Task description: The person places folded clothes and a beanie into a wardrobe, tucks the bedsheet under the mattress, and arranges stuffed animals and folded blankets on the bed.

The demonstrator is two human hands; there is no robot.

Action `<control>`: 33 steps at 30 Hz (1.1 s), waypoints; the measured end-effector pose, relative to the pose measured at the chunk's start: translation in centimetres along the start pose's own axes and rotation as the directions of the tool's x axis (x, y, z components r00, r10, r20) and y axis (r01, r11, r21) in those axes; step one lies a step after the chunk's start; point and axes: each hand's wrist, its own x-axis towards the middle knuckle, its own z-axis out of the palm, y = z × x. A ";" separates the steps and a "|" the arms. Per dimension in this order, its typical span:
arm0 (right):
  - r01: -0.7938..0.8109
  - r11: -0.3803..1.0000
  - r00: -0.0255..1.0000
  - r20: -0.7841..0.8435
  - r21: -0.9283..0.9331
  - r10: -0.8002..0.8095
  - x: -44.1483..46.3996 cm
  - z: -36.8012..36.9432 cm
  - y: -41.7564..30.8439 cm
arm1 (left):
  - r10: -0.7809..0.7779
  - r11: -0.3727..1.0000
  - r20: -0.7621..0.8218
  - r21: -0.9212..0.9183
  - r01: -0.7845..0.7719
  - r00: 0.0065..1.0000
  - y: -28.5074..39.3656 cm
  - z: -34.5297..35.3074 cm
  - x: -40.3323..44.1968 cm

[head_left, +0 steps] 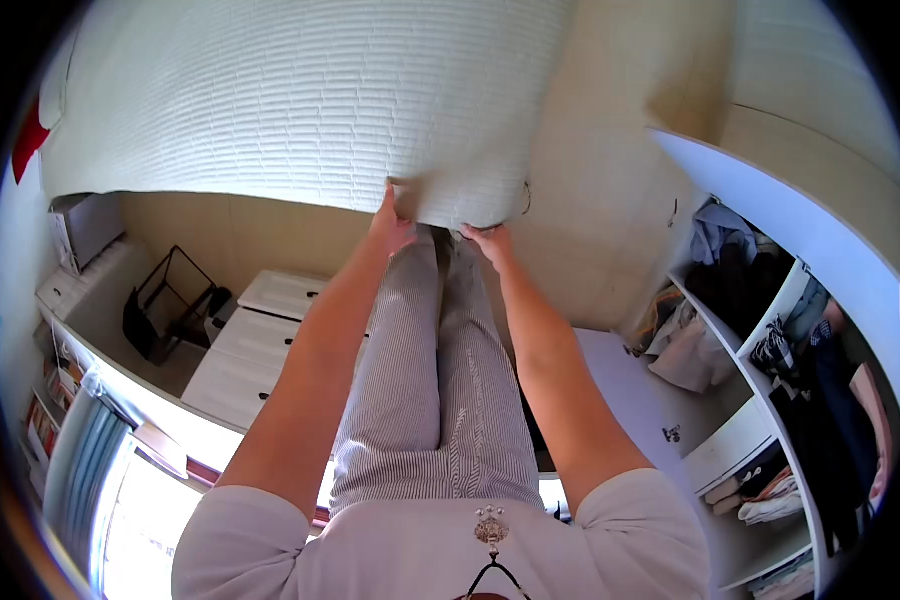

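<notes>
A pale quilted mattress pad [300, 100] with a brick-like stitched pattern spreads across the upper left of the head view. My left hand [392, 225] is closed on its near edge, the thumb lying on top and the fingers mostly out of sight beneath. Close to the pad's near right corner, my right hand [488, 243] grips the same edge, with its fingertips partly hidden. A thin dark loop [527, 198] sticks out beside that corner. My legs in striped trousers [400, 370] stand right against the edge, below both hands.
At the right, an open wardrobe [770, 400] holds folded and hanging clothes, its door [770, 190] swung outward. White drawers [240, 360] stand at the left, near a black-framed object [175, 300]. A bright window [140, 510] is at lower left. Pale floor [600, 200] lies right of the pad.
</notes>
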 end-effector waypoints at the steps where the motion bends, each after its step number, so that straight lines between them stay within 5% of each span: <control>1: 0.021 0.999 0.999 0.024 0.036 -0.022 -0.1 0.0 0.3 | 0.007 0.999 0.003 -0.043 -0.007 1.000 -0.5 -0.6 0.6; 3: 0.065 0.992 0.996 0.060 0.110 -0.072 0.0 -0.2 1.0 | 0.027 0.992 0.014 -0.124 -0.025 1.000 -1.0 -1.3 1.4; 6: 0.046 0.992 0.996 0.086 -0.119 -0.036 0.1 -0.5 2.3 | 0.089 0.996 -0.089 0.002 -0.089 0.992 -1.3 -1.8 2.7; 9: 0.113 0.993 0.993 -0.022 -0.023 -0.114 -0.5 0.3 2.9 | 0.201 0.978 -0.150 0.092 -0.189 0.968 -2.2 -3.2 3.0; 11: 0.165 0.966 0.986 0.055 -0.200 -0.157 -0.9 -0.5 2.7 | 0.286 0.958 -0.143 0.017 -0.287 0.947 -2.7 -3.6 2.8; 13: 0.247 0.903 0.965 0.171 -0.352 -0.197 -1.6 -1.9 1.6 | 0.365 0.904 -0.112 -0.193 -0.381 0.924 -3.5 -4.0 3.5; 15: 0.360 0.809 0.920 0.318 -0.465 -0.227 -2.6 -3.5 -0.1 | 0.404 0.885 -0.157 -0.181 -0.428 0.901 -3.7 -3.7 1.7; 21: 0.618 0.469 0.780 0.419 -0.631 -0.464 -6.7 -4.9 -3.0 | 0.578 0.801 -0.162 -0.074 -0.594 0.800 -5.1 -4.3 -3.7; 27: 0.479 0.500 0.878 0.396 -0.721 -0.271 -4.0 -3.4 -2.0 | 0.596 0.802 -0.169 0.071 -0.593 0.785 -5.8 -4.3 0.9; 33: 0.114 0.566 0.977 0.197 -0.816 0.087 -1.4 -1.9 -3.3 | 0.460 0.878 -0.103 0.204 -0.434 0.882 -6.0 -3.6 2.7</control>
